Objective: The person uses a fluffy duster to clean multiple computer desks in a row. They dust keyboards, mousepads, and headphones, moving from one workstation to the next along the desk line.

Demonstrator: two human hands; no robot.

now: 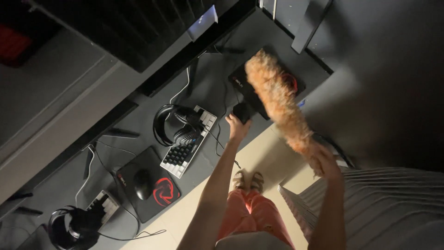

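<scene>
Dim, tilted view, deep shadows at the edges, the orange duster [277, 99] motion-blurred.

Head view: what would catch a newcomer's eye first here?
The fluffy orange duster stands out, held in the right hand and sweeping over a black mouse pad on the dark desk. The left hand has its fingers on a black mouse. Further left, headphones lie on a small keyboard.

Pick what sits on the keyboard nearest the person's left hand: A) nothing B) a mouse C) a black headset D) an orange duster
C: a black headset lies on top of the keyboard, while the left hand grips a mouse beside it and the right hand holds the orange duster.
</scene>
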